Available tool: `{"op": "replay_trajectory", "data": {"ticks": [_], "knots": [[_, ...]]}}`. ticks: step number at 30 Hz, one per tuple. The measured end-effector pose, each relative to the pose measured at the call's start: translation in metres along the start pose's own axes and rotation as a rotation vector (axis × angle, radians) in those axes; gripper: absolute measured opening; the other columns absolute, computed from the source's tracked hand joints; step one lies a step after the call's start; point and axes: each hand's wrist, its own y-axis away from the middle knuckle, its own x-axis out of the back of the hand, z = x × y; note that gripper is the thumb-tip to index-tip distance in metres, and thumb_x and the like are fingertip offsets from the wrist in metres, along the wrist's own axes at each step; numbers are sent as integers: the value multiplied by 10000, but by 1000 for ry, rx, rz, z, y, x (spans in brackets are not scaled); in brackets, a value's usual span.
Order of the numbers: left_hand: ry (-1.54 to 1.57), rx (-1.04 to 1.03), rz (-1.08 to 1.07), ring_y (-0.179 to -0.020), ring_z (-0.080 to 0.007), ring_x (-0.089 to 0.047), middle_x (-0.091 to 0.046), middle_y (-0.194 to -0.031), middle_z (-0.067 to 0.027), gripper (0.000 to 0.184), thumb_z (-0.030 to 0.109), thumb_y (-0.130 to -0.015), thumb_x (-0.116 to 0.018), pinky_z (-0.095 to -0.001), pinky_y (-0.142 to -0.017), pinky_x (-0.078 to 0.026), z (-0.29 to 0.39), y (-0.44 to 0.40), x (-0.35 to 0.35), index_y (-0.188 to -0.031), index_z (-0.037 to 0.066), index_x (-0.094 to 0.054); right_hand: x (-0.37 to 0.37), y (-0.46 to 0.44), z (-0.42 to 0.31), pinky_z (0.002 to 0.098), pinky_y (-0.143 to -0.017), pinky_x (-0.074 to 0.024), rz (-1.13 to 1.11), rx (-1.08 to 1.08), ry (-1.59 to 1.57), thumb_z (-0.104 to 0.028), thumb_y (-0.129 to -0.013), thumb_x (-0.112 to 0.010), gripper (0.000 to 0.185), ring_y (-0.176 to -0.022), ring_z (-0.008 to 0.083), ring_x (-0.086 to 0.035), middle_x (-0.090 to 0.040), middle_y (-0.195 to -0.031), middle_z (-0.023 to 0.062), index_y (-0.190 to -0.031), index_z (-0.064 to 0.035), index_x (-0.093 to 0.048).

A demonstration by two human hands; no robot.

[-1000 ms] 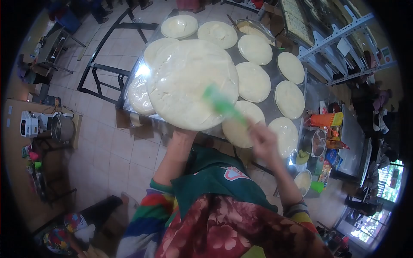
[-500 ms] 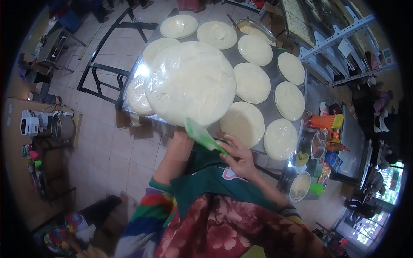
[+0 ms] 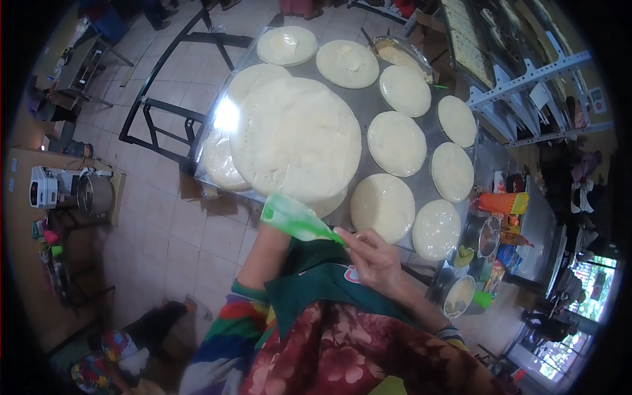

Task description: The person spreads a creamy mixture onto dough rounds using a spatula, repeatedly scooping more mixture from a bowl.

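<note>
A large round disc (image 3: 299, 141) topped with smooth, pale batter-like paste is held up above the table, close to me. My left wrist (image 3: 272, 241) runs beneath its near edge; the fingers of that hand are hidden under it. In my right hand (image 3: 376, 264) is a green spatula (image 3: 295, 218), gripped by its handle, with pale smears on the blade. The blade lies just off the disc's near rim, over my left wrist. Several similar pale rounds, such as this one (image 3: 382, 208), rest on the metal table (image 3: 334, 99).
At the table's far side stands a bowl of pale mix (image 3: 398, 56). Metal racking (image 3: 526, 85) with trays rises at right. Below it, a bowl (image 3: 459, 294) sits near bright packets (image 3: 503, 202). A black metal frame (image 3: 164, 108) stands left, and a mixer (image 3: 45, 187) farther left.
The spatula has swung left and flatter, its blade drawn down slightly from the disc's rim. My right hand has shifted a little down and right. The table appears slightly lower and farther right.
</note>
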Motion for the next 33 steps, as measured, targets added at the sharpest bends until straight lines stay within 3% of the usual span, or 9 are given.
{"op": "replay_trajectory", "data": {"ticks": [3,6,10,14,17,22,28,29,33], "knots": [[-33,49,50,-1097,-232,-493,-496,-1238,-98,475,375,-914,-407,-356,-939,-410,-4,-19,17,-1266,57,-425,6,-41,14,268,-538,-461,106,-184,-81,-7,-825,-560,427,-577,174,-541,-551,-782,73,-1225,-156,-557],[37,172,126,-1102,-235,-491,-493,-1243,-99,479,378,-914,-407,-361,-939,-411,0,-35,38,-1271,59,-420,-32,-65,12,259,-540,-456,1,-85,-110,-9,-837,-551,420,-575,178,-529,-536,-771,71,-1230,-158,-553],[196,343,244,-1109,-239,-488,-488,-1251,-101,485,380,-914,-407,-368,-938,-414,15,-52,85,-1278,61,-413,-45,-115,-18,282,-655,-481,-358,-123,-216,-65,-844,-557,367,-720,162,-604,-570,-780,47,-1205,-132,-570],[331,423,344,-1116,-243,-485,-483,-1258,-103,491,383,-914,-407,-375,-938,-416,32,-79,133,-1285,63,-406,-35,-206,66,313,-712,-459,103,-220,-164,-75,-850,-549,330,-745,123,-565,-650,-868,64,-1177,-37,-565],[382,452,409,-1121,-246,-483,-479,-1263,-104,495,385,-914,-408,-381,-938,-418,44,-92,167,-1290,64,-401,-23,-287,130,301,-750,-459,154,-435,-21,-147,-848,-549,350,-883,196,-629,-644,-985,187,-1190,-73,-561],[422,504,480,-1130,-252,-479,-473,-1273,-106,503,389,-913,-408,-390,-938,-421,55,-108,213,-1299,67,-392,-57,-396,211,416,-766,-466,258,-402,278,-196,-852,-507,357,-875,379,-602,-633,-851,198,-1204,-174,-566],[474,526,482,-1141,-258,-475,-465,-1283,-109,512,393,-913,-408,-400,-938,-425,60,-138,241,-1309,70,-382,-117,-420,206,431,-771,-468,228,-511,326,-200,-839,-528,392,-856,393,-597,-623,-931,195,-1231,-215,-536],[485,528,472,-1143,-259,-474,-464,-1285,-109,514,394,-913,-408,-402,-938,-426,60,-144,243,-1311,70,-380,-118,-418,228,367,-574,-494,148,-465,253,-199,-868,-519,429,-634,297,-611,-631,-883,148,-1295,-181,-472],[529,531,432,-1150,-263,-471,-459,-1292,-111,520,397,-913,-408,-409,-938,-428,66,-166,247,-1318,72,-373,-82,-415,210,161,-328,-269,122,-837,-965,-180,-937,-452,343,-424,24,-340,-550,-781,22,-1255,-58,-424]]}}
